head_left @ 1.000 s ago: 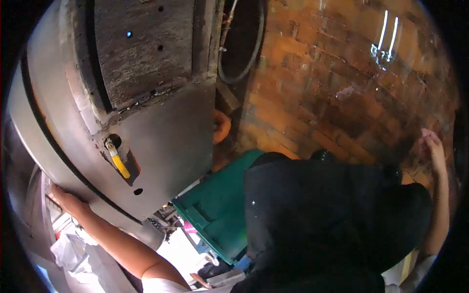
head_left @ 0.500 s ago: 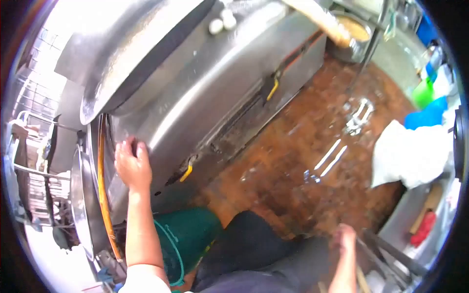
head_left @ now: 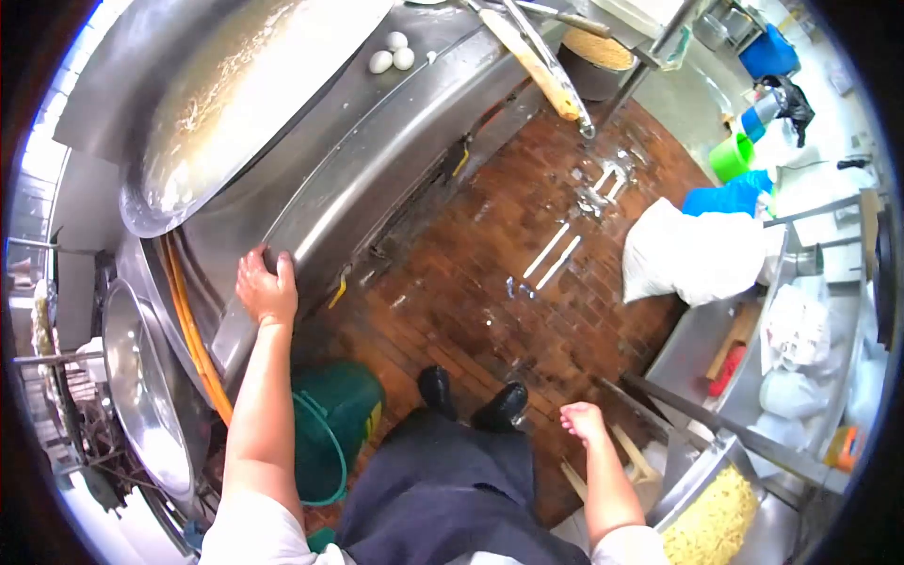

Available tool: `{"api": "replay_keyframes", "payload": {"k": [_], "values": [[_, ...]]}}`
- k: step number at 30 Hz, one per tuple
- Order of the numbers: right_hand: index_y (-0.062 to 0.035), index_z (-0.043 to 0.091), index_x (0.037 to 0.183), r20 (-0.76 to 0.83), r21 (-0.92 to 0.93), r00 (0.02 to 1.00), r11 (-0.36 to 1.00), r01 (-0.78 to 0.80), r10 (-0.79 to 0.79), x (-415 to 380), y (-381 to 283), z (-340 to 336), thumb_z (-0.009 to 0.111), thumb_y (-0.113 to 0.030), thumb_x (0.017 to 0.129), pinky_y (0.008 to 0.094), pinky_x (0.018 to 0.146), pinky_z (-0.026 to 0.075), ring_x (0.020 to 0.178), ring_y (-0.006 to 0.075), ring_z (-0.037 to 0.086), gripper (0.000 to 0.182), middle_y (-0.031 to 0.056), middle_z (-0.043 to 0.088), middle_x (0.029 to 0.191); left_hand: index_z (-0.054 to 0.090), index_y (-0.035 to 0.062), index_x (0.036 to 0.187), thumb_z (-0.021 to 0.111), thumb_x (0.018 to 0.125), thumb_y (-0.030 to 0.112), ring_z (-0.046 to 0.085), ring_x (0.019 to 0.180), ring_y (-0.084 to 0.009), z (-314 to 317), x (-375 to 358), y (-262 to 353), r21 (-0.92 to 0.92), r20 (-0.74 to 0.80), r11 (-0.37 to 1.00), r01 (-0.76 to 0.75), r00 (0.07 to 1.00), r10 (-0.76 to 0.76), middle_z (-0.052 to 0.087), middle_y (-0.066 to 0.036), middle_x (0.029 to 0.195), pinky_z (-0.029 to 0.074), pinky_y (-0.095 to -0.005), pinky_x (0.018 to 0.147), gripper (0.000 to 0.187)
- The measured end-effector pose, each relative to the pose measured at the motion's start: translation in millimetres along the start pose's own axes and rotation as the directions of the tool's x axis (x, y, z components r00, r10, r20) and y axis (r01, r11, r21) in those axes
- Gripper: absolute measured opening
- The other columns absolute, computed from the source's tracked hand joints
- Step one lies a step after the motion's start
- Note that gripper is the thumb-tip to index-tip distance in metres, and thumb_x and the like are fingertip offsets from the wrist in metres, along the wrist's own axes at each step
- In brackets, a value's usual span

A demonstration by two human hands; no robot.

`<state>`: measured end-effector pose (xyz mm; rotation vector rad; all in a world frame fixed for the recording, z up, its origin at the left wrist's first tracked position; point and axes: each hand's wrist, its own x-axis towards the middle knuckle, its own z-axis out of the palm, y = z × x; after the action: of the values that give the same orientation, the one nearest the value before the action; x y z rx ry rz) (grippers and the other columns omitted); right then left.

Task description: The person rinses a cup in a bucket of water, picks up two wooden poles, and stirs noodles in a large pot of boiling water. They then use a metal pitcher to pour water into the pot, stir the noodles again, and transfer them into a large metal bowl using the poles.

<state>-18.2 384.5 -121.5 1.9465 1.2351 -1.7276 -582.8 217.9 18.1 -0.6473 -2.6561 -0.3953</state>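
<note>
My left hand [head_left: 267, 285] rests on the edge of the steel counter [head_left: 311, 202], its thumb apart from the fingers and nothing in it. Up and left of it is a large wok [head_left: 151, 221] with cloudy liquid inside. Wooden poles [head_left: 188, 325] lean just left of that hand. My right hand [head_left: 584, 421] hangs over the tiled floor with its fingers curled; no object shows in it. Wooden handles [head_left: 633, 454] are just below and right of it. Three white eggs [head_left: 402, 58] sit on the counter beside the wok.
A green bucket [head_left: 353, 414] stands by my legs. White sacks [head_left: 697, 250] lie at the right, near a steel rack. A tray of yellow food [head_left: 711, 523] is at the lower right. Long handles [head_left: 532, 66] jut past the counter near a pot [head_left: 598, 49].
The view has shifted and sharpened, showing my boots and the tray of yellow food. My left hand stays by the counter edge. My right hand now appears higher and further left in view.
</note>
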Motion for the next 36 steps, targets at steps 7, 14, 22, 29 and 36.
{"api": "replay_keyframes", "payload": {"k": [7, 14, 22, 29, 36], "values": [[-0.0067, 0.065, 0.07, -0.048, -0.019, 0.996, 0.997, 0.069, -0.07, -45.1, -16.7, 12.8, 0.064, -0.013, 0.082, 0.0241, 0.041, 0.04, 0.048, 0.0101, 0.053, 0.014, 0.0027, 0.06, 0.06, 0.059, 0.0001, 0.105, 0.066, 0.076, 0.015, 0.054, 0.109, -0.0377, -75.9, -56.8, 51.2, -0.682, 0.053, 0.721, -0.125, 0.974, 0.219, 0.058, -0.021, 0.111, 0.043, -0.0449, 0.095, 0.034], [-0.0086, 0.062, 0.055, 0.016, -0.568, 0.581, 0.47, 0.675, -0.814, 26.6, -208.8, 106.7, 0.058, -0.024, 0.076, 0.0336, 0.052, 0.044, 0.052, 0.018, 0.056, 0.026, 0.0067, 0.059, 0.054, 0.061, 0.0001, 0.112, 0.068, 0.082, 0.016, 0.066, 0.093, -0.0224, -152.0, -166.4, 6.4, -0.588, 0.765, 0.729, 0.35, 0.534, 0.361, 0.067, -0.014, 0.102, 0.052, -0.0336, 0.082, 0.034], [-0.0055, 0.072, 0.094, -0.17, -0.293, 0.672, 0.688, 0.664, -0.72, 146.6, -419.2, 190.0, 0.064, -0.031, 0.081, 0.0392, 0.077, 0.051, 0.088, 0.0359, 0.066, 0.029, 0.0199, 0.068, 0.091, 0.06, -0.0032, 0.11, 0.067, 0.084, 0.014, 0.064, 0.093, -0.0188, -161.4, -191.4, -33.7, -0.22, 0.858, 0.61, 0.761, 0.449, -0.251, 0.067, -0.013, 0.1, 0.05, -0.0309, 0.084, 0.032], [-0.0015, 0.071, 0.094, -0.119, -0.226, 0.725, 0.73, 0.645, -0.678, 171.4, -443.8, 201.1, 0.067, -0.031, 0.079, 0.0386, 0.077, 0.051, 0.086, 0.0361, 0.066, 0.033, 0.0205, 0.068, 0.089, 0.06, -0.0008, 0.114, 0.069, 0.086, 0.024, 0.063, 0.099, -0.0211, -127.5, -208.7, 13.9, 0.104, 0.947, 0.528, 0.843, 0.078, -0.311, 0.067, -0.014, 0.103, 0.049, -0.0324, 0.087, 0.039], [-0.0053, 0.072, 0.091, 0.054, -0.474, 0.566, 0.478, 0.74, -0.823, 188.4, -436.9, 196.4, 0.068, -0.026, 0.076, 0.0389, 0.076, 0.051, 0.083, 0.0331, 0.068, 0.026, 0.0185, 0.069, 0.086, 0.061, -0.0019, 0.113, 0.067, 0.086, 0.021, 0.063, 0.091, -0.0185, -110.4, -197.4, 24.6, 0.088, 0.898, 0.375, 0.923, 0.09, -0.431, 0.067, -0.012, 0.101, 0.05, -0.0307, 0.082, 0.036]]}}
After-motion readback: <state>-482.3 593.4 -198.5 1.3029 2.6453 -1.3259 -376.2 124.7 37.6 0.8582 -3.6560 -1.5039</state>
